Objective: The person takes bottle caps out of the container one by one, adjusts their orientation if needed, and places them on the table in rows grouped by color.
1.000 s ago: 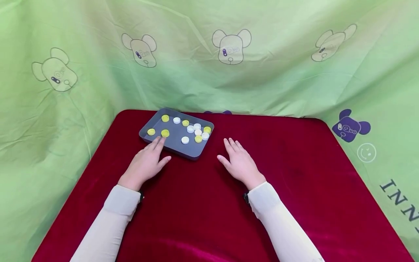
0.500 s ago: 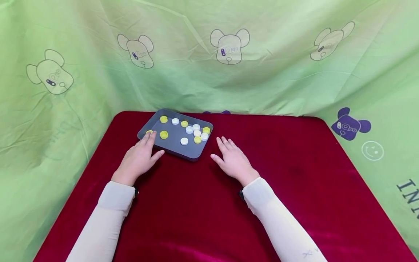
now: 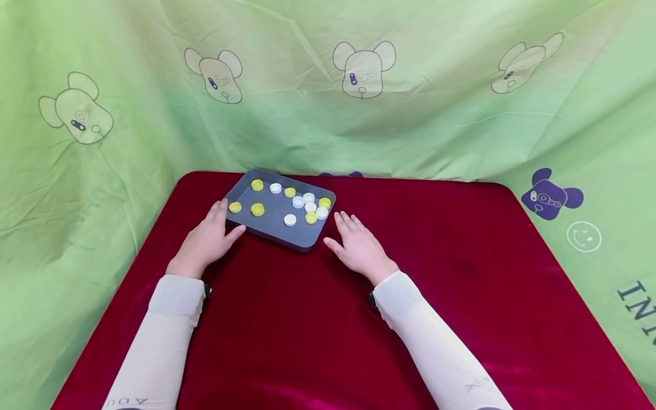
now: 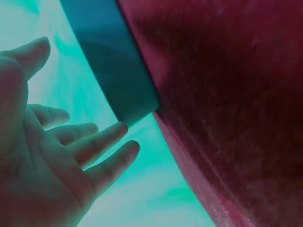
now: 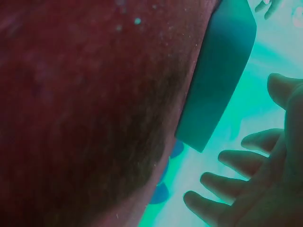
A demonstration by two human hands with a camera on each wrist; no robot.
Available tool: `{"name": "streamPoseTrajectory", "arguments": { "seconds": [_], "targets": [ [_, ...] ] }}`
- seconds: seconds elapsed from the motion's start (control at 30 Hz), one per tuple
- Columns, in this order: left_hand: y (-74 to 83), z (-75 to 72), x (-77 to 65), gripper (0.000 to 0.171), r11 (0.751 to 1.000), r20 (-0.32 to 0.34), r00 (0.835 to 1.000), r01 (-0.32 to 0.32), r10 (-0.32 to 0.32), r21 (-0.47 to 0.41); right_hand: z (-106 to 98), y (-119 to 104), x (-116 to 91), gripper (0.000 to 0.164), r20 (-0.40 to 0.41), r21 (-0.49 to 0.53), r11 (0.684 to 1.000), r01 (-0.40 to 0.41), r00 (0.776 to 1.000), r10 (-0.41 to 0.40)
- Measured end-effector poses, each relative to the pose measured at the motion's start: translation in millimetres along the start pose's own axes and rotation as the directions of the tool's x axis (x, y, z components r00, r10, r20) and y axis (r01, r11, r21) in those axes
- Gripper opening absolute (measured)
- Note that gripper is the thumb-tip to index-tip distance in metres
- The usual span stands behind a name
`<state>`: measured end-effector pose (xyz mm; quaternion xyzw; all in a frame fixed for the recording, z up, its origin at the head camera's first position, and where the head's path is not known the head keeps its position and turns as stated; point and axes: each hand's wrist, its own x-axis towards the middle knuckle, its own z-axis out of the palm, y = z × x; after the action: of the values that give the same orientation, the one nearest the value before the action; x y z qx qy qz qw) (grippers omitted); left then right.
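Note:
A dark grey tray [image 3: 271,223] lies near the table's far edge in the head view. Scattered in it are several yellow caps [image 3: 257,209] and several white caps [image 3: 290,220], which look like bottle caps. My left hand [image 3: 202,242] is at the tray's left end, fingers extended and thumb near its front edge. In the left wrist view a fingertip of the left hand [image 4: 61,156] overlaps the tray's corner [image 4: 118,71]; contact cannot be told. Just off the tray's right end, my right hand [image 3: 361,247] has its fingers extended and holds nothing.
A deep red cloth [image 3: 318,330] covers the table. Behind and at both sides hangs a green curtain [image 3: 287,114] printed with mouse heads, close to the table's far edge.
My left hand has moved left, from over the tray's front side to its left end. The right hand has shifted left, nearer the tray's right end. The caps look unmoved.

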<state>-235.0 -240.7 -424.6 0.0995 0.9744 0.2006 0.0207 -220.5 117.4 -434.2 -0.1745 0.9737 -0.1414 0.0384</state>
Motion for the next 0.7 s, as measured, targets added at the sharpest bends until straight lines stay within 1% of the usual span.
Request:
{"name": "streamPoseTrajectory", "arguments": {
  "seconds": [0.13, 0.2, 0.33, 0.43, 0.57, 0.7],
  "targets": [
    [-7.3, -6.5, 6.8, 0.090, 0.999, 0.004, 1.000, 0.029, -0.029, -0.037, -0.7, 1.0, 4.9, 0.077, -0.007, 0.045, 0.999, -0.002, 1.000, 0.003],
    [-10.3, -9.8, 8.9, 0.091, 0.997, 0.018, 0.999, 0.047, -0.046, -0.061, -0.4, 0.8, 7.5, 0.078, -0.007, 0.057, 0.998, -0.006, 1.000, 0.007],
    [-16.6, -13.4, 10.5, 0.092, 0.991, 0.050, 0.996, 0.082, -0.077, -0.104, 1.3, -1.1, 13.2, 0.079, 0.014, 0.088, 0.996, -0.026, 1.000, 0.025],
    [-21.2, -13.4, 11.5, 0.091, 0.986, 0.053, 0.994, 0.100, -0.094, -0.130, 2.6, -2.2, 17.6, 0.080, 0.036, 0.119, 0.992, -0.047, 0.998, 0.043],
    [-25.2, -12.7, 13.8, 0.089, 0.984, 0.047, 0.994, 0.108, -0.102, -0.145, 2.3, -2.2, 22.1, 0.081, 0.059, 0.143, 0.987, -0.080, 0.996, 0.072],
    [-27.6, -13.6, 17.8, 0.087, 0.986, 0.047, 0.995, 0.096, -0.091, -0.139, -0.5, -2.9, 26.2, 0.082, 0.059, 0.156, 0.982, -0.102, 0.994, 0.093]
  ]
}}
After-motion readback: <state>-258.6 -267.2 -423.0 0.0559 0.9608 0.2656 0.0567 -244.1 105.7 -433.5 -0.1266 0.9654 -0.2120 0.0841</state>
